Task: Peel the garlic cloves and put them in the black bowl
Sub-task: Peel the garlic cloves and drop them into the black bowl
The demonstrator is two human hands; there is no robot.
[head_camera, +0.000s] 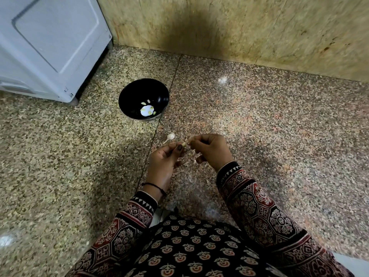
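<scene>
A black bowl [127, 96] stands on the speckled stone floor ahead and to the left, with a few peeled pale cloves [148, 112] lying at its bottom. Nearer to me, my left hand [165, 158] and my right hand [209, 149] meet over the floor and both pinch one small garlic clove [184, 144] between their fingertips. A thin strip of skin [187, 139] sticks up from the clove at my right fingers. One unpeeled white clove with a stalk [170, 136] lies on the floor just beyond my hands.
A grey-white appliance [50, 47] stands at the back left on small feet. A beige stone wall [259, 27] runs along the back. My patterned sleeves and lap [189, 246] fill the lower part of the view.
</scene>
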